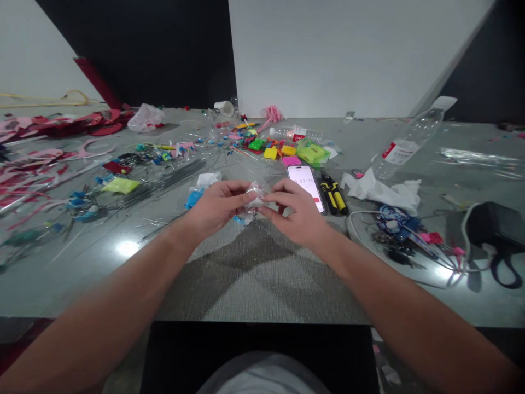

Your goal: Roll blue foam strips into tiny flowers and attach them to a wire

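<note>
A small piece of crinkled clear plastic (256, 192), perhaps a wrapper, is pinched between the fingertips of both hands above the table. My left hand (219, 203) grips it from the left with thumb and fingers closed. From the right, my right hand (296, 212) holds its other side, fingers bent. What lies inside the plastic is too small to make out. Just below the fingers is a light-blue piece (241, 220), partly hidden. Beside my left hand sit a bright blue lump (193, 198) and a white packet (209, 179).
Past my right hand lie a lit phone (305, 186) and yellow-black pliers (334, 196). A clear bottle (404, 142) leans at the right near crumpled tissue (383, 190) and a black adapter (496, 230). Thin wires (164, 186) and red-pink strips (36, 169) spread leftward.
</note>
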A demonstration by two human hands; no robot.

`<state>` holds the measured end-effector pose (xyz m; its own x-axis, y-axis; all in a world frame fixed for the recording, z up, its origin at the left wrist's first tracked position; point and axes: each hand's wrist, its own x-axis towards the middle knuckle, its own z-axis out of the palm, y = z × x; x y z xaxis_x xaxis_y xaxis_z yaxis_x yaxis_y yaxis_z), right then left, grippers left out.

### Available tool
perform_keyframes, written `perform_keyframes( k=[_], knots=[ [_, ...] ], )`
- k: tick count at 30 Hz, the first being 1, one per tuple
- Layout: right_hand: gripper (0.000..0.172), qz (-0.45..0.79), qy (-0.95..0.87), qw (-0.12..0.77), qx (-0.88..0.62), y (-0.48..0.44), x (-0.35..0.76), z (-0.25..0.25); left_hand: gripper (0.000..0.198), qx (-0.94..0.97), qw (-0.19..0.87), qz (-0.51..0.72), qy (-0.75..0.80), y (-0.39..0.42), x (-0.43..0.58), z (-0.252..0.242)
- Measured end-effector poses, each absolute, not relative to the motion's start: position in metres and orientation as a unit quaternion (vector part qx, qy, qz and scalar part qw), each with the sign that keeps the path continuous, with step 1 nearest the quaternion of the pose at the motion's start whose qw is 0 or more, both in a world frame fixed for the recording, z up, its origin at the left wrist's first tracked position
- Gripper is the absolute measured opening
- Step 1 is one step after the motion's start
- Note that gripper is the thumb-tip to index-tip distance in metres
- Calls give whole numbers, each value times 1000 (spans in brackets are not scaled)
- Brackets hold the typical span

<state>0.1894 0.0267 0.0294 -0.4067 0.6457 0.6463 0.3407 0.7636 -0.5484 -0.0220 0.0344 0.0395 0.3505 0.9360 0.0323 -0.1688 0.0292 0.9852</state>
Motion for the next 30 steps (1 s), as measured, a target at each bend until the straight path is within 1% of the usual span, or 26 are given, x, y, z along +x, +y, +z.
perform_keyframes(
  k=[5,9,12,16,19,20,25,27,30],
  knots=[
    [13,77,-859,429,-269,26,192,32,28,537,619,461,340,34,-21,37],
    [15,35,-840,472,-266,24,195,36,29,536,622,468,328,34,-21,35],
    [23,30,-830,484,-276,23,195,37,29,544,633,453,314,33,-21,34],
    [33,23,-863,423,-276,25,196,35,35,561,654,406,303,30,-21,34],
    [33,22,-883,394,-254,28,199,33,46,584,663,362,298,29,-23,35],
    [32,20,-888,390,-243,29,201,32,47,595,663,345,295,29,-23,36],
    [32,68,-911,361,-187,29,203,30,27,660,642,264,286,30,-26,37],
    [32,81,-914,355,-178,28,202,30,26,679,627,253,286,30,-26,37],
    [32,69,-915,346,-195,27,202,31,27,701,600,252,293,31,-27,37]
  ],
)
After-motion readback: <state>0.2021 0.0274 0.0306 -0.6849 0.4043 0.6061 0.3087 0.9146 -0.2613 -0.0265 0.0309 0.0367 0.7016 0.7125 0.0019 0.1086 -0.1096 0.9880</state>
